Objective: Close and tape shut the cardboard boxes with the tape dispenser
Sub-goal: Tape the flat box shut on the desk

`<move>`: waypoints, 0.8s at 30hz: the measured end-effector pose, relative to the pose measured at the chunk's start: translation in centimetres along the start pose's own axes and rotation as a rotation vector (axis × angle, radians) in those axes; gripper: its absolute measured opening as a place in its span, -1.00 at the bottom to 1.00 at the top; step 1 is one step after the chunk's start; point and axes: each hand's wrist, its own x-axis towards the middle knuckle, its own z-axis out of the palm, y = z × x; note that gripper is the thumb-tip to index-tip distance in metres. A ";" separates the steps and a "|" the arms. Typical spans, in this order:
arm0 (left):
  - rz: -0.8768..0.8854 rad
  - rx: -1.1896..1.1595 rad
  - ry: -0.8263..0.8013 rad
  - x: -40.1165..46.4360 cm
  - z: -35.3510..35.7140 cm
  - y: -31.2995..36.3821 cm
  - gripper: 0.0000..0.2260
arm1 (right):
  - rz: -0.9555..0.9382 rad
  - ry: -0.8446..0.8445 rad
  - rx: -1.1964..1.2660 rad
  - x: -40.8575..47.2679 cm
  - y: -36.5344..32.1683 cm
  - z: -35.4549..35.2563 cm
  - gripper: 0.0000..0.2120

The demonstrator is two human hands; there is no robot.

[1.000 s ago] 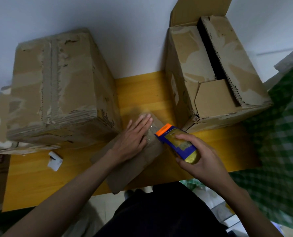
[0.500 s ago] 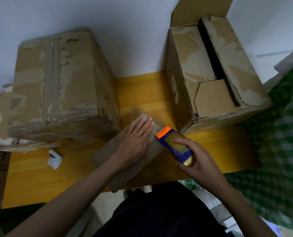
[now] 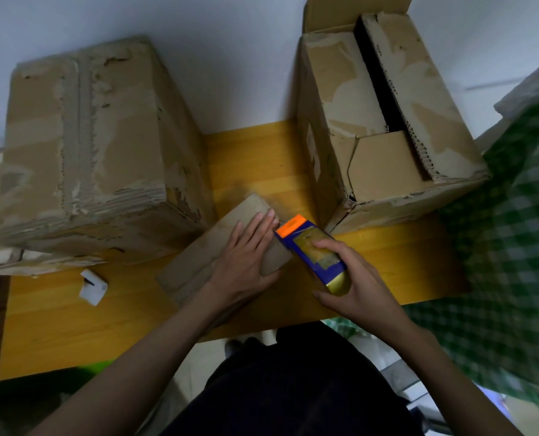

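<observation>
Left grip (image 3: 246,262): the hand lies flat, fingers straight, pressing a small cardboard box (image 3: 199,265) at the middle of the yellow wooden surface (image 3: 73,325). Right grip (image 3: 353,284) is wrapped around the blue-and-orange tape dispenser (image 3: 309,250), its orange end touching the box's right edge. Farther right stands a large box (image 3: 381,127), flaps partly open.

My left hand (image 3: 246,259) presses flat on the small box (image 3: 205,262); at its three o'clock, my right hand (image 3: 353,284) grips the tape dispenser (image 3: 312,253) against the box edge.
</observation>
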 end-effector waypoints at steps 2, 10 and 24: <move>-0.001 -0.003 -0.001 0.0 0.0 0.1 -0.16 | -0.009 0.001 -0.011 -0.6 0.0 -0.5 -0.26; 0.004 0.006 -0.022 -0.1 0.0 0.2 -0.18 | -0.040 0.047 -0.023 -5.5 2.0 -2.8 -0.33; 0.077 0.004 0.055 1.2 0.9 2.5 -0.40 | -0.039 0.066 -0.026 -4.6 2.0 -2.6 -0.35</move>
